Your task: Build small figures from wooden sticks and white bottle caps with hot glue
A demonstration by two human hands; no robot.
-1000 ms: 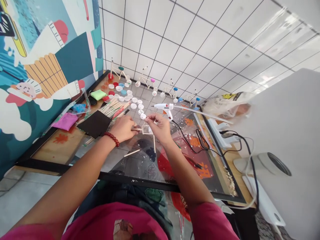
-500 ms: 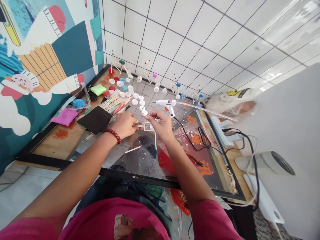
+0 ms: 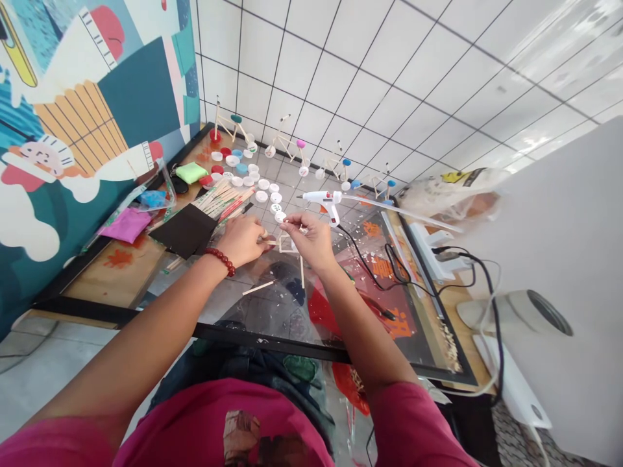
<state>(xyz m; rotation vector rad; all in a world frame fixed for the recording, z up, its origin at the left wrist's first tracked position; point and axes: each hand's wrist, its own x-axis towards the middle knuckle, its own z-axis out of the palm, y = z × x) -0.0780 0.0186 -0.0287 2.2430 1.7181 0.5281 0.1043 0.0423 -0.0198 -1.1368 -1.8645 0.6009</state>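
Observation:
My left hand (image 3: 246,239) and my right hand (image 3: 311,239) meet over a small frame of thin wooden sticks (image 3: 287,245) on the glass table top (image 3: 272,311). The left hand, with a red bead bracelet at its wrist, pinches one stick end of the frame. My right hand's fingers are pinched on the frame's upper part, beside a white bottle cap (image 3: 280,217). One long stick of the frame points down toward me. A loose stick (image 3: 257,288) lies on the glass just below the hands.
A white glue gun (image 3: 324,201) stands behind the hands, its black cord (image 3: 370,279) trailing right to a power strip (image 3: 428,250). Bottle caps (image 3: 243,178), a stick bundle (image 3: 221,204), a black sheet (image 3: 187,231) and finished stick models (image 3: 292,152) lie at the back.
Both hands stayed on the stick frame, with only slight finger shifts. The view has tilted a little, so everything sits slightly higher in the picture.

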